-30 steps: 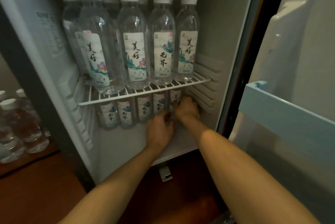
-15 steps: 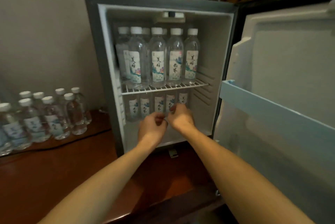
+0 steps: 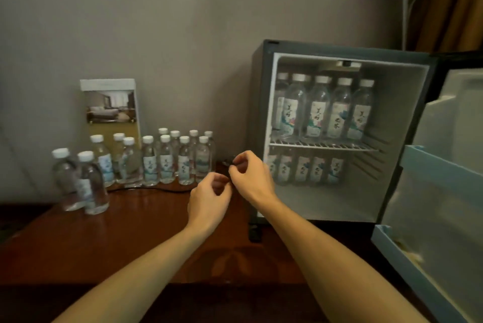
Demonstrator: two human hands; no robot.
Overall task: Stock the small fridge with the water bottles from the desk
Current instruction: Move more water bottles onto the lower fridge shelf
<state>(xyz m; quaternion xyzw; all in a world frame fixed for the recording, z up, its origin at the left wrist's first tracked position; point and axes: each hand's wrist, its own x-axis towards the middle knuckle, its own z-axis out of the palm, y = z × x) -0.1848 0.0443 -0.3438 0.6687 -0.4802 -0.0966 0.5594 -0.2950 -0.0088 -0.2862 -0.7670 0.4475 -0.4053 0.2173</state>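
1. Small dark-cased fridge [image 3: 400,113], door open: clear plastic water bottles [image 3: 317,111] line the white wire shelf [image 3: 324,145] and the floor below.
2. Brown wooden desk [image 3: 130,231]: a dozen-odd white-capped bottles [image 3: 167,163] wait; judged roughly half done.
3. Left hand [image 3: 209,200], right hand [image 3: 252,179]: between desk bottles and fridge, fingers loosely curled, empty.

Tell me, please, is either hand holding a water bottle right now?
No, the left hand and right hand hover empty, fingers loosely curled, in front of the fridge.
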